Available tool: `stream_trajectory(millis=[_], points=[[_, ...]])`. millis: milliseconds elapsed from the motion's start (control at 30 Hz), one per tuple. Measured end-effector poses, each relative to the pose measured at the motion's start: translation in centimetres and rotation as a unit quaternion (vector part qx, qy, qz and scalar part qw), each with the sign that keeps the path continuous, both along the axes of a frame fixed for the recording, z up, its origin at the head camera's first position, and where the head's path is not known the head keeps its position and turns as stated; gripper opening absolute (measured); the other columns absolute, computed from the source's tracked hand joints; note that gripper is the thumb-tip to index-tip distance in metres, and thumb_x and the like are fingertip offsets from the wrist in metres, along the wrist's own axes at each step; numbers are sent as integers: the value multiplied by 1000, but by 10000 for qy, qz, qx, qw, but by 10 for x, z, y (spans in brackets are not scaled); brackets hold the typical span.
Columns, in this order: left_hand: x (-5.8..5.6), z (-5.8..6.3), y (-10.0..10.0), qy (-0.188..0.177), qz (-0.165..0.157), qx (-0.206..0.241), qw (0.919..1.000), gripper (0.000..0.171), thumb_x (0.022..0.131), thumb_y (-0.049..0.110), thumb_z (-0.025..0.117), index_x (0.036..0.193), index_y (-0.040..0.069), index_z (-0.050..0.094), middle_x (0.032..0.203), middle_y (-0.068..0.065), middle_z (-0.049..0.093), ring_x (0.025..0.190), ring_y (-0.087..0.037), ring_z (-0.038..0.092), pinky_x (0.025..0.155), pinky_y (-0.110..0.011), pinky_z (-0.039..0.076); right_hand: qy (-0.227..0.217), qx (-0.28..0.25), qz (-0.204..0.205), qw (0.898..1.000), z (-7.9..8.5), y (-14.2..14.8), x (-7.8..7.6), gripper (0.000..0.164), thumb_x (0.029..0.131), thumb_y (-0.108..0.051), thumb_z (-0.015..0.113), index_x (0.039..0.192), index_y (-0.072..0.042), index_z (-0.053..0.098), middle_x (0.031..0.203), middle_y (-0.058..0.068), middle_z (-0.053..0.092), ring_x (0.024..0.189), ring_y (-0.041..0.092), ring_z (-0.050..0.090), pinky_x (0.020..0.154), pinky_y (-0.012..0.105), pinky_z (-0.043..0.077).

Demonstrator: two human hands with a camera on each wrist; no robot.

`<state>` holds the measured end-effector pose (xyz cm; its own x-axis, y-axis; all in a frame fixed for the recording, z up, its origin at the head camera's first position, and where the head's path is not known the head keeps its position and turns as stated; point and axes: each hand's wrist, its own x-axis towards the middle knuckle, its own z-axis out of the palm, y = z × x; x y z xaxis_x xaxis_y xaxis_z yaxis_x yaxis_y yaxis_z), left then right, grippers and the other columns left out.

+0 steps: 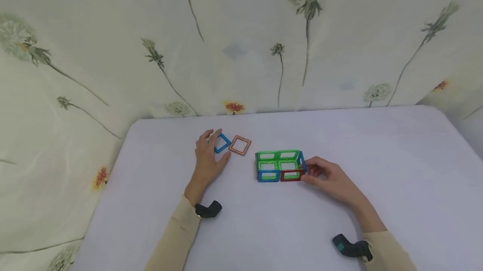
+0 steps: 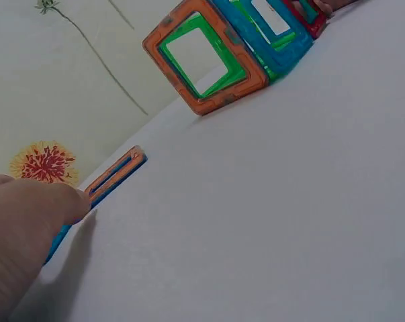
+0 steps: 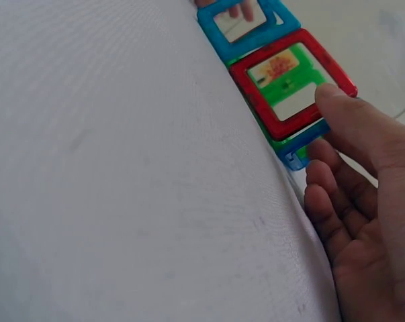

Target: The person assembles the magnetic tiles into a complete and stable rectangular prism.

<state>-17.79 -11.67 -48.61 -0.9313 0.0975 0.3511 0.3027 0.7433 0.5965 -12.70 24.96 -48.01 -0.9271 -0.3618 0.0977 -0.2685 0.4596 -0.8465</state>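
A low open box of magnetic tiles (image 1: 278, 155) stands on the table, green at the bottom and back. Its front wall pairs a blue tile (image 1: 269, 171) with a red tile (image 3: 256, 104); an orange tile (image 2: 170, 75) forms the left side. My right hand (image 1: 333, 181) pinches its right front corner, thumb on the red tile, fingers by the blue side. Further left, my left hand (image 1: 207, 157) reaches over a loose blue square tile (image 1: 224, 147), fingers loosely extended and partly covering it. A loose orange square tile (image 1: 236, 152) lies flat, corner against the blue one.
The white table (image 1: 249, 229) has its far edge just behind the tiles. Beyond it hangs a flower-printed cloth (image 1: 234, 74). Dark wrist devices (image 1: 209, 209) sit on both forearms.
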Motion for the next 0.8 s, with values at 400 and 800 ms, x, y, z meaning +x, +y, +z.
stream_trajectory(millis=[400, 800], points=[[-8, -3, -10, -374, -75, -626, 9973, 67, 86, 33, 67, 144, 16, 38, 138, -14, 47, 128, -33, 39, 98, -56, 36, 128, -13, 58, 9999, 13, -8, 11, 24, 84, -13, 71, 106, -15, 61, 83, 1, 58, 76, 10, 52, 64, 21, 46], [-9, -3, -5, -304, 109, -348, 9989, 58, 87, 26, 66, 139, 13, 44, 130, -16, 50, 122, -34, 41, 99, -54, 32, 393, -108, 363, 9985, -1, 4, 2, 19, 85, -21, 71, 102, -25, 64, 90, -5, 59, 80, 7, 51, 67, 21, 46]])
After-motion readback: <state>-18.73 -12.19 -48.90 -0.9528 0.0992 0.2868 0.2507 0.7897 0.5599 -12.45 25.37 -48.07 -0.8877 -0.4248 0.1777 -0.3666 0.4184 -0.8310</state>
